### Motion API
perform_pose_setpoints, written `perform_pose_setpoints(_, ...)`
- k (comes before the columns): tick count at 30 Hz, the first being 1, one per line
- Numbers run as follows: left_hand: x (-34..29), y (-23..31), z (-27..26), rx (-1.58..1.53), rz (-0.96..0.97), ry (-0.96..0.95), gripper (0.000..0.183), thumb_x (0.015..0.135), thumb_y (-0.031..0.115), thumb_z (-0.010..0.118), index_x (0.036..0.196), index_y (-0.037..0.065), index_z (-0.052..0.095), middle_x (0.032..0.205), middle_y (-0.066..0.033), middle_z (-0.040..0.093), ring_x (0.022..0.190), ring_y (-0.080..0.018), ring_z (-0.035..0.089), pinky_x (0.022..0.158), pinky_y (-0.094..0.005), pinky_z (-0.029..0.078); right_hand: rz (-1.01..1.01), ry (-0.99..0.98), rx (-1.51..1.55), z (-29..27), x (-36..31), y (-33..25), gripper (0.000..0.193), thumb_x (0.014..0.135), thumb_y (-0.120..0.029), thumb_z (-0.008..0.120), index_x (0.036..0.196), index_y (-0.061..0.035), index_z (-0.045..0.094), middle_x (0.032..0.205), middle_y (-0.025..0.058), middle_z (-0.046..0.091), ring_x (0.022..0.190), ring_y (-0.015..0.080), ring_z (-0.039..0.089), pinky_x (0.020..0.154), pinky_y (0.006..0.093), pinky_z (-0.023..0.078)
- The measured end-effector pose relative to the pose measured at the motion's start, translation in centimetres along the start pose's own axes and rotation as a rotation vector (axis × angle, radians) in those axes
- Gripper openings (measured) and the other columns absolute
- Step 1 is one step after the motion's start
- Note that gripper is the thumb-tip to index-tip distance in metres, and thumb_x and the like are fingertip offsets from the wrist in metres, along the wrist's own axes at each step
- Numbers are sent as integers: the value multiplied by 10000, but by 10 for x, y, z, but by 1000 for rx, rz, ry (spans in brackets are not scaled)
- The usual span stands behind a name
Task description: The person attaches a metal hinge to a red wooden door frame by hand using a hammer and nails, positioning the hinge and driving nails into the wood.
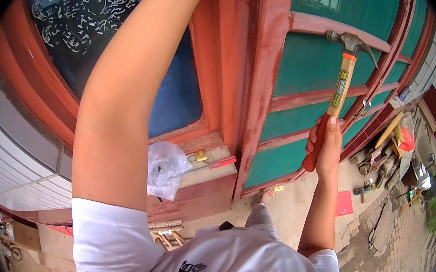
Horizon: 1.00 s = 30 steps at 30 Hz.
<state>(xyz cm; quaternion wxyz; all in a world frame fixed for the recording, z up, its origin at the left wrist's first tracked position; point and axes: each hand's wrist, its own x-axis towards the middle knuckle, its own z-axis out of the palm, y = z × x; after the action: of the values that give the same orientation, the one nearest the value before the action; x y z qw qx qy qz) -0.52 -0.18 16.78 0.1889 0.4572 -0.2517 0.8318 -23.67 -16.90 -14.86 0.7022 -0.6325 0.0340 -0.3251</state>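
Observation:
My right hand (330, 146) is closed around the red grip of a claw hammer (340, 88), held upright with its head at the top. The hammer has a light wooden shaft and an orange band under its dark metal head. Behind it stands a red-framed door (302, 105) with green panels; whether the hammer touches it I cannot tell. My left arm (125, 104) reaches up in front of a red window frame (221, 56), and its hand is out of view beyond the top edge.
On the sill (200, 176) lie a clear plastic bag (163, 170), a brass padlock (201, 155) and a tool with a red handle (223, 162). A red sheet (344, 204) lies on the floor. Logs (382, 160) and odds and ends are piled at the right.

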Motion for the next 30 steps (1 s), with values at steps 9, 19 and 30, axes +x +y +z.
perform_pose_setpoints(9,-14,14,-26,-4,-54,-135,341,737,66,670,1052,29,544,1242,-222,496,1204,-397,444,1034,-500,357,-23,66,114,8,-12,32,473,1018,-523,374,1021,-54,438,636,34,439,458,117,420,417,249,364)
perform_pose_setpoints(19,-14,16,-18,-60,-74,-138,368,734,82,674,1065,4,534,1258,-238,492,1212,-408,436,1045,-509,340,-220,-352,209,56,-41,36,495,984,-461,469,1201,-23,387,711,89,479,502,123,451,453,250,399)
perform_pose_setpoints(30,-16,13,-12,-42,-81,-88,240,826,65,566,1054,-8,556,1221,-228,511,1179,-408,457,1026,-506,349,-278,-500,163,123,2,23,457,1026,-342,439,1280,33,375,774,60,488,520,85,450,467,218,392)
